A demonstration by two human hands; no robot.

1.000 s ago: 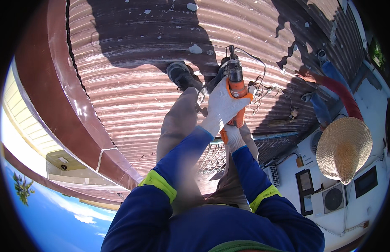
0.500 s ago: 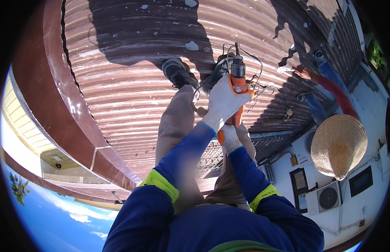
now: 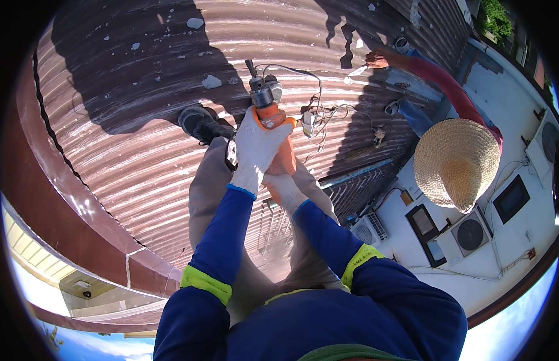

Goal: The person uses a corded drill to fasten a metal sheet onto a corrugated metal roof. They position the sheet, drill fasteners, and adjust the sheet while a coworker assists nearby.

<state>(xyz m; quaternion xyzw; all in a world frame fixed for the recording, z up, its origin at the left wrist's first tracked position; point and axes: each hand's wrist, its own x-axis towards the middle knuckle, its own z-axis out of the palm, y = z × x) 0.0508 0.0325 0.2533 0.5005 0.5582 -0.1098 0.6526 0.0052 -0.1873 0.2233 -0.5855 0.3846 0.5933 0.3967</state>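
Observation:
An orange power drill [image 3: 268,111] points down at the brown corrugated metal roof [image 3: 129,144] I stand on. My left hand [image 3: 257,147], in a white glove, wraps around the drill's body from above. My right hand [image 3: 284,188], also gloved, grips the drill's handle just below and behind the left one. A white cord [image 3: 312,114] runs from the drill across the roof sheets. My dark shoe [image 3: 201,123] rests on the roof left of the drill tip.
Another person in a straw hat [image 3: 457,162] and a red sleeve [image 3: 439,81] works at the right on the roof. The roof's edge trim [image 3: 81,228] curves along the left. Outdoor air-conditioner units [image 3: 469,234] sit on a white wall below right.
The drill and both hands have shifted slightly left and up in view, with the tip now nearer my shoe. The other person's hat stays at the right.

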